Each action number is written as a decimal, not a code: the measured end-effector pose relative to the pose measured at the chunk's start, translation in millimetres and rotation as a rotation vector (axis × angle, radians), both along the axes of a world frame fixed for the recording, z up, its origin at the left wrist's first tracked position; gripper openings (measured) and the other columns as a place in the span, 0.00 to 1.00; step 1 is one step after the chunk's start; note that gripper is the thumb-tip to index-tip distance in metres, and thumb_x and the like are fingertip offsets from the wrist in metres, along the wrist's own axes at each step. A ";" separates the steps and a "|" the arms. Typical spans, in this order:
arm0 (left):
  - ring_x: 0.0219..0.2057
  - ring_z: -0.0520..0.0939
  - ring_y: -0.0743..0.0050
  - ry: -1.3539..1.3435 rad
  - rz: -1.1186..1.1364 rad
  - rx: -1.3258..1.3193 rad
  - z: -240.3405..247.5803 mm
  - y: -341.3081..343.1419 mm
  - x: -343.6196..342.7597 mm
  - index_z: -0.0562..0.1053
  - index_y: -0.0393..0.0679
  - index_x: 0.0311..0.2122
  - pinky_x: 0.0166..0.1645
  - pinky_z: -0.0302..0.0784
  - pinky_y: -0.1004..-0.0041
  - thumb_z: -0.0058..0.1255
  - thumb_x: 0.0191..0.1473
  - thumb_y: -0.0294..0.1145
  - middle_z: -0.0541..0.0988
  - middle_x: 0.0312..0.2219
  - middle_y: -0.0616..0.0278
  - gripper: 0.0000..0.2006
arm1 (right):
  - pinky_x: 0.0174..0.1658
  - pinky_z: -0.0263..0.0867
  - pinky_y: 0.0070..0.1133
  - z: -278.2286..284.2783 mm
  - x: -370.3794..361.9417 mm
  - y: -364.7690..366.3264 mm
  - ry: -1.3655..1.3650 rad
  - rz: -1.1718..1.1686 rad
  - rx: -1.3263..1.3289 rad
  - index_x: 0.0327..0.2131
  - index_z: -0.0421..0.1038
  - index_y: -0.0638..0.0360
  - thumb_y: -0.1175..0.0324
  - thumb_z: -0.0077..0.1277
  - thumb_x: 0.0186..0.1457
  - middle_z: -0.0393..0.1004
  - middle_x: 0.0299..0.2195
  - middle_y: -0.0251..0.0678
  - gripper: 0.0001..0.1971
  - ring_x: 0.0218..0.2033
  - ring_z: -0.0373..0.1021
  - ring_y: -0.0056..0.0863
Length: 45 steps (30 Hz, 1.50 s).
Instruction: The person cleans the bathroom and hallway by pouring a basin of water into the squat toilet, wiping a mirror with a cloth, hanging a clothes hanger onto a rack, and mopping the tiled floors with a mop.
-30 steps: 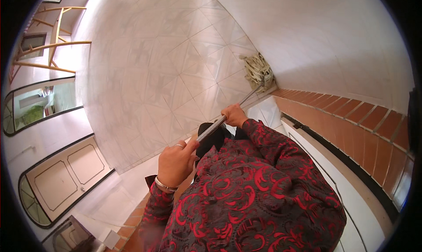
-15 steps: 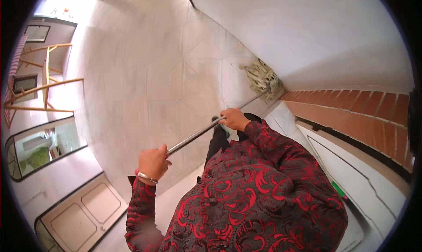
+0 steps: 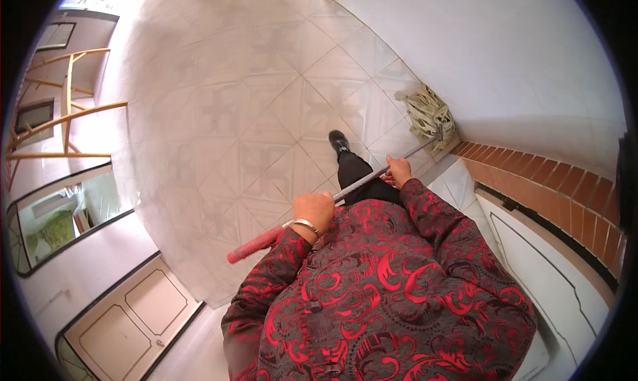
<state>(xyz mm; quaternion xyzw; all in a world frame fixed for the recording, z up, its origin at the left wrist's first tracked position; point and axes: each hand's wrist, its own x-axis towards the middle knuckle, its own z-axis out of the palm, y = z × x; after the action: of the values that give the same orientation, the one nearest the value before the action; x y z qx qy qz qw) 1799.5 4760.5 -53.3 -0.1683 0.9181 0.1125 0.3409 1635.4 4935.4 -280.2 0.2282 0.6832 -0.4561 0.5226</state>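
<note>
A string mop lies slanted across my front, its pale yellowish mop head (image 3: 426, 114) resting on the floor against the white wall. The grey metal handle (image 3: 359, 183) runs down to the left and ends in a red grip (image 3: 256, 243). My left hand (image 3: 314, 211), with a silver bangle at the wrist, is closed round the handle just above that red part. Farther along, closer to the mop head, my right hand (image 3: 399, 172) has its fingers curled at the handle, thumb pointing up. One dark shoe (image 3: 338, 141) shows beyond the handle.
Pale tiled floor (image 3: 226, 135) spreads ahead and left. A white wall (image 3: 478, 55) and a ledge of reddish-brown tiles (image 3: 545, 175) bound the right, above a white cabinet door (image 3: 545, 261). At left stand a wooden frame (image 3: 66, 105), a window (image 3: 66, 215) and a cream door (image 3: 133, 314).
My left hand has moved right and closer to my body, bringing the red grip into view. My right hand and the mop head appear farther right. A shoe and leg now show.
</note>
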 end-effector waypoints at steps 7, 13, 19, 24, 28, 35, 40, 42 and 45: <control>0.25 0.80 0.57 -0.043 -0.114 0.128 -24.4 -59.2 -54.5 0.71 0.43 0.26 0.25 0.73 0.64 0.43 0.47 0.31 0.78 0.20 0.56 0.06 | 0.19 0.66 0.27 -30.2 -15.8 -44.4 0.052 -0.327 -0.044 0.56 0.50 0.55 0.65 0.46 0.52 0.67 0.29 0.39 0.28 0.21 0.69 0.33; 0.23 0.79 0.55 -0.113 -0.202 0.134 -31.9 -110.9 -94.3 0.69 0.42 0.27 0.25 0.73 0.63 0.47 0.44 0.31 0.77 0.19 0.54 0.05 | 0.21 0.67 0.29 -55.3 -40.9 -90.1 -0.013 -0.454 -0.024 0.56 0.52 0.54 0.70 0.45 0.51 0.67 0.31 0.39 0.27 0.22 0.69 0.33; 0.23 0.77 0.51 -0.133 -0.165 0.213 -37.7 -145.3 -96.1 0.67 0.41 0.28 0.26 0.71 0.58 0.51 0.42 0.35 0.75 0.19 0.52 0.10 | 0.21 0.68 0.30 -51.7 -44.4 -113.2 -0.083 -0.461 0.010 0.49 0.60 0.55 0.76 0.42 0.47 0.67 0.29 0.38 0.23 0.20 0.70 0.33; 0.20 0.75 0.49 -0.019 -0.169 0.326 -24.6 -210.9 -55.2 0.66 0.44 0.29 0.24 0.68 0.56 0.53 0.42 0.39 0.73 0.16 0.55 0.12 | 0.21 0.70 0.30 -9.3 -8.7 -151.8 -0.096 -0.708 -0.167 0.44 0.64 0.56 0.78 0.43 0.46 0.66 0.26 0.35 0.18 0.19 0.71 0.33; 0.22 0.75 0.47 -0.206 -0.198 0.353 -5.4 -249.1 -15.6 0.68 0.45 0.30 0.25 0.68 0.58 0.55 0.41 0.42 0.74 0.18 0.54 0.14 | 0.21 0.70 0.26 61.5 18.1 -170.6 -0.022 -0.771 -0.318 0.44 0.64 0.56 0.77 0.44 0.49 0.65 0.24 0.33 0.16 0.19 0.72 0.30; 0.18 0.72 0.76 -0.439 0.419 1.183 -53.1 -245.5 -24.2 0.68 0.39 0.37 0.22 0.67 0.73 0.51 0.42 0.26 0.72 0.20 0.66 0.13 | 0.20 0.69 0.23 72.5 28.0 -176.6 0.153 -0.791 -0.197 0.50 0.59 0.53 0.75 0.44 0.49 0.62 0.24 0.32 0.22 0.17 0.68 0.26; 0.23 0.71 0.82 -0.670 0.808 1.287 -40.5 -240.3 -67.6 0.69 0.37 0.35 0.27 0.65 0.79 0.51 0.41 0.25 0.71 0.22 0.66 0.12 | 0.21 0.68 0.24 31.1 47.5 -227.6 0.210 -0.696 0.058 0.55 0.53 0.51 0.72 0.47 0.46 0.61 0.21 0.31 0.30 0.21 0.62 0.25; 0.19 0.69 0.83 -0.510 0.812 1.225 -42.6 -259.4 -46.1 0.69 0.36 0.36 0.23 0.64 0.81 0.51 0.40 0.24 0.70 0.21 0.68 0.13 | 0.23 0.68 0.27 -14.3 74.9 -245.6 0.362 -0.339 0.057 0.56 0.52 0.52 0.72 0.46 0.44 0.65 0.23 0.36 0.31 0.22 0.65 0.28; 0.13 0.66 0.83 -0.433 0.921 1.117 -4.9 -323.3 6.8 0.68 0.35 0.38 0.17 0.60 0.82 0.50 0.41 0.23 0.69 0.17 0.68 0.15 | 0.27 0.67 0.29 3.9 119.1 -331.6 0.368 -0.182 0.068 0.54 0.54 0.56 0.72 0.43 0.42 0.70 0.26 0.46 0.30 0.24 0.70 0.33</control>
<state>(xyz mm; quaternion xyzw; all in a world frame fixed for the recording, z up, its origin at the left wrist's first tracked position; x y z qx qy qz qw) 1806.4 4437.2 -58.2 -0.3554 0.4739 0.6565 0.4670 1754.6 4603.8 -276.4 0.2193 0.7589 -0.5120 0.3375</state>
